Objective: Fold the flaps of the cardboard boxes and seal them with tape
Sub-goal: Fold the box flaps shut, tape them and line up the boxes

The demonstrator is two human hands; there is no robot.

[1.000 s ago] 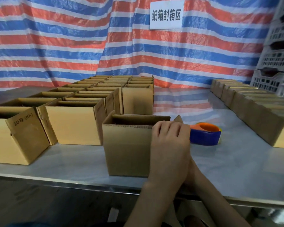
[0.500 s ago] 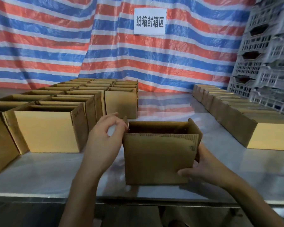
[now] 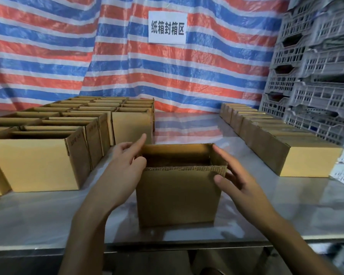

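Cardboard box (image 3: 178, 197), corrugated rim open, between left hand (image 3: 123, 171) and right hand (image 3: 236, 179).

open box (image 3: 178, 195) on table (image 3: 286, 205) | left hand (image 3: 123, 169), right hand (image 3: 236, 183) flank it, fingers spread

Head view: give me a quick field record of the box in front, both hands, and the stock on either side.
front box: cardboard box on the metal table, top open, flaps upright
left hand: left hand open at the box's left top edge, gripping nothing
right hand: right hand open at the box's right top corner
left stock: open boxes in rows
right stock: closed boxes in a row
tape: none in view
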